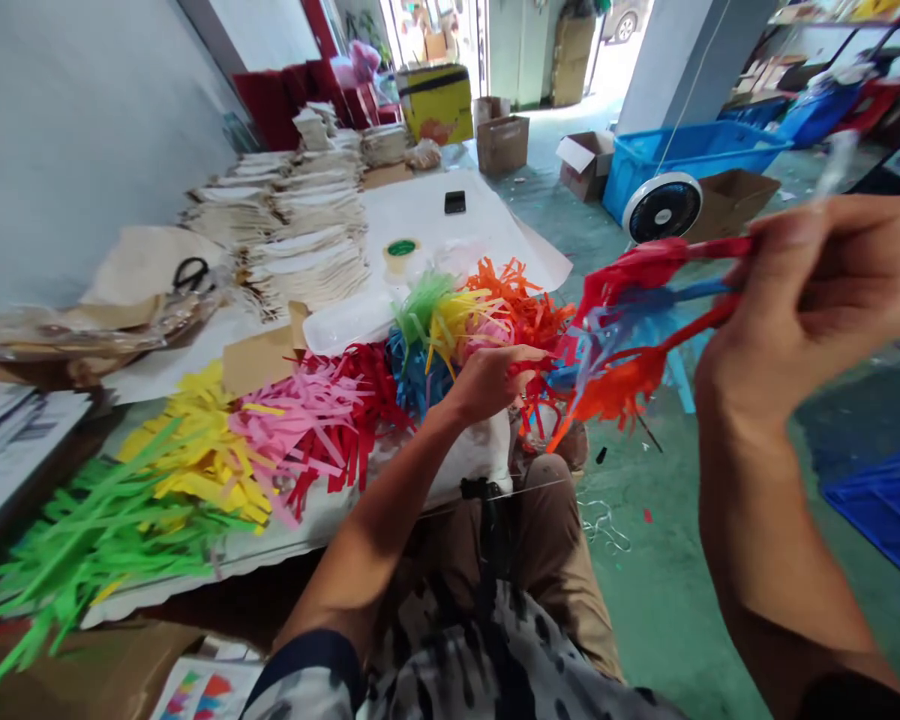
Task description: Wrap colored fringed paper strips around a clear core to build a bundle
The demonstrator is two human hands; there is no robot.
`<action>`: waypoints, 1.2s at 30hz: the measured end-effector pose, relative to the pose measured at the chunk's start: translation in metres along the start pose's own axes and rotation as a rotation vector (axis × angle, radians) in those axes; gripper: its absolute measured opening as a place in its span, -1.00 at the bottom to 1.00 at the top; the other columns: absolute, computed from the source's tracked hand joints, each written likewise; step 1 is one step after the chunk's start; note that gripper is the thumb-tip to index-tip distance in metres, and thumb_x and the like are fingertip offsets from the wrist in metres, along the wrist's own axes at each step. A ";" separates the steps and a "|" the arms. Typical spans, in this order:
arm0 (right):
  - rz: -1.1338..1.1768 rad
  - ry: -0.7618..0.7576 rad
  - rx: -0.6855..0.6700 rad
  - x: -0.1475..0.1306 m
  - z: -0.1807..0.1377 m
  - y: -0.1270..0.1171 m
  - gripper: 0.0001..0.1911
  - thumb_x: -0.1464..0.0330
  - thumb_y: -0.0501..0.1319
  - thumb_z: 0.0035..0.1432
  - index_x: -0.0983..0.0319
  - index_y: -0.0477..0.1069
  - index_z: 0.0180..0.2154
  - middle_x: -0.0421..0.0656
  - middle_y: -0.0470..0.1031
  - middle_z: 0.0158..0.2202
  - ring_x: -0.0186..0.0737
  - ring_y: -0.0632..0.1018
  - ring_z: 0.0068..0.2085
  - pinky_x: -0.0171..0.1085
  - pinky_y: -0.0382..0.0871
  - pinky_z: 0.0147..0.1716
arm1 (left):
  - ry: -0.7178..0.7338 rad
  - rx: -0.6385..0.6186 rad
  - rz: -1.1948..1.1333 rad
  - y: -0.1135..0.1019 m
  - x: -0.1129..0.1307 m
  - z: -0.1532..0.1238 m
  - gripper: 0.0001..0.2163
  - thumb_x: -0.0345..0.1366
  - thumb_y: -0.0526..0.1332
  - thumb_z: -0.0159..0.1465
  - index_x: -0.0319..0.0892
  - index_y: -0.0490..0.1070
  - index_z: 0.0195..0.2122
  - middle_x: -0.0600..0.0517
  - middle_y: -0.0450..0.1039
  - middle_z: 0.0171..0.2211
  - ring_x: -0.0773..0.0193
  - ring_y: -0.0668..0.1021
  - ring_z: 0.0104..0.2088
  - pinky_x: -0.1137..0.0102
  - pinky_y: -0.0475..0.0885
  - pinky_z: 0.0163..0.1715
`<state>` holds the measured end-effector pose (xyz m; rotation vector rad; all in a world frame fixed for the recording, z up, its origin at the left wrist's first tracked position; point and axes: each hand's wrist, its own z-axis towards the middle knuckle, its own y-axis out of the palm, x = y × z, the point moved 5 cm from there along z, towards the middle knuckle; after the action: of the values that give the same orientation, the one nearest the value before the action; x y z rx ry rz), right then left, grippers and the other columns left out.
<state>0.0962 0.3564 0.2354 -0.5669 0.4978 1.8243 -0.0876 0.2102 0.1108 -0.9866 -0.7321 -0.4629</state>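
My right hand is raised at the right, its fingers closed on the twisted ends of red, blue and orange paper tassels. Their cut strips hang toward the middle. Lower and further left, my left hand pinches a red strand beside the hanging strips; its fingertips are partly covered. Just behind it lie green, yellow, pink and orange fringed tassels at the table edge. Fringed bundles in red, pink, yellow and green spread along the table's near edge to the left.
White table bears stacked paper bundles, a tape roll, a phone, scissors and a clear plastic box. A fan, a blue crate and cardboard boxes stand beyond, on the green floor.
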 end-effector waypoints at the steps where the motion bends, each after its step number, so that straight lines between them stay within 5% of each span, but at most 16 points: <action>1: -0.029 -0.050 0.035 -0.005 0.000 0.006 -0.71 0.12 0.18 0.48 0.18 0.46 -0.22 -0.18 0.40 -0.29 -0.32 0.46 -0.32 -0.19 0.34 -0.26 | 0.002 0.039 0.026 -0.008 0.005 -0.001 -0.70 -0.40 0.26 0.32 -0.04 0.64 0.02 0.00 0.70 -0.11 0.28 0.70 -0.31 0.38 0.63 -0.25; 4: -0.089 -0.030 -0.017 -0.003 -0.010 0.020 -0.74 0.20 0.20 0.46 0.20 0.46 -0.28 -0.21 0.42 -0.39 -0.35 0.44 -0.40 -0.23 0.29 -0.36 | 0.023 0.235 0.105 -0.033 0.028 -0.005 -0.74 -0.34 0.27 0.37 -0.06 0.60 0.06 -0.03 0.68 -0.11 0.25 0.68 -0.27 0.36 0.60 -0.26; 8: -0.068 0.092 -0.174 0.013 -0.037 0.027 -0.74 0.19 0.21 0.45 0.17 0.45 -0.29 -0.22 0.45 -0.40 -0.33 0.43 -0.41 -0.24 0.26 -0.41 | 0.123 0.461 0.199 -0.045 0.069 0.000 -0.61 -0.24 0.26 0.44 -0.10 0.43 0.27 -0.15 0.53 0.21 0.15 0.66 -0.10 0.20 0.59 -0.05; 11: -0.005 0.127 -0.247 0.017 -0.046 0.028 -0.75 0.16 0.22 0.44 0.14 0.46 -0.27 -0.22 0.46 -0.38 -0.30 0.47 -0.40 -0.24 0.32 -0.40 | 0.330 0.327 0.209 -0.020 0.091 0.018 -0.35 -0.15 0.35 0.39 -0.11 0.17 0.44 -0.18 0.43 0.29 -0.05 0.55 0.20 -0.01 0.45 0.24; 15: 0.047 0.219 -0.248 0.025 -0.040 0.023 -0.74 0.10 0.25 0.40 0.11 0.49 -0.28 -0.19 0.50 -0.33 -0.26 0.49 -0.35 -0.24 0.38 -0.40 | 0.399 0.159 0.053 0.020 0.088 0.032 -0.27 -0.10 0.29 0.43 -0.08 -0.04 0.51 -0.22 0.43 0.28 -0.13 0.46 0.32 -0.10 0.39 0.31; 18: 0.109 0.304 -0.237 0.037 -0.034 0.016 -0.73 0.07 0.28 0.37 0.10 0.51 -0.27 -0.19 0.50 -0.32 -0.29 0.45 -0.41 -0.26 0.33 -0.47 | 0.384 0.110 -0.020 0.041 0.081 0.032 -0.41 -0.10 0.25 0.46 -0.07 0.08 0.43 -0.22 0.39 0.30 -0.09 0.45 0.32 -0.05 0.42 0.28; 22: 0.153 0.371 -0.230 0.048 -0.034 0.012 -0.72 0.04 0.29 0.35 0.09 0.53 -0.23 -0.19 0.53 -0.29 -0.37 0.33 -0.52 -0.28 0.22 -0.58 | 0.230 0.070 0.042 0.063 0.069 0.026 -0.70 -0.20 0.30 0.41 -0.18 0.40 0.10 -0.15 0.48 0.02 0.03 0.58 0.02 0.13 0.55 0.05; 26: 0.241 0.494 -0.300 0.058 -0.047 0.022 -0.73 0.05 0.33 0.32 0.10 0.54 -0.23 -0.24 0.45 -0.43 -0.36 0.29 -0.56 -0.28 0.11 -0.61 | 0.159 0.097 0.053 0.075 0.054 0.015 -0.86 -0.26 0.27 0.42 -0.18 0.46 -0.08 -0.10 0.47 -0.09 0.11 0.57 -0.10 0.20 0.56 -0.06; 31: 0.040 0.314 -0.361 0.057 -0.057 0.024 -0.72 0.08 0.29 0.37 0.13 0.55 -0.27 -0.27 0.33 -0.51 -0.33 0.30 -0.52 -0.25 0.12 -0.52 | 0.201 0.273 0.030 0.026 0.033 -0.022 -0.73 -0.24 0.24 0.47 -0.13 0.47 0.16 -0.12 0.52 0.09 0.14 0.54 0.13 0.18 0.46 0.21; 33: -0.103 0.191 -0.403 0.051 -0.060 0.025 -0.72 0.10 0.24 0.42 0.13 0.54 -0.25 -0.25 0.39 -0.47 -0.32 0.34 -0.49 -0.23 0.16 -0.47 | 0.167 0.373 0.171 -0.009 0.017 -0.039 -0.82 -0.34 0.16 0.50 -0.11 0.56 0.00 -0.06 0.57 -0.04 0.21 0.56 0.04 0.24 0.48 0.13; 36: -0.200 0.076 -0.528 0.043 -0.069 0.036 -0.73 0.14 0.18 0.45 0.14 0.52 -0.22 -0.23 0.48 -0.41 -0.31 0.39 -0.46 -0.21 0.22 -0.41 | 0.139 0.243 0.521 -0.038 -0.012 -0.048 -0.77 -0.44 0.17 0.45 -0.07 0.64 -0.19 -0.04 0.55 -0.13 0.19 0.53 -0.05 0.28 0.47 -0.04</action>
<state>0.0595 0.3369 0.1571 -1.0080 -0.0044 1.7427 -0.1041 0.1498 0.1069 -0.8648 -0.3724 0.0139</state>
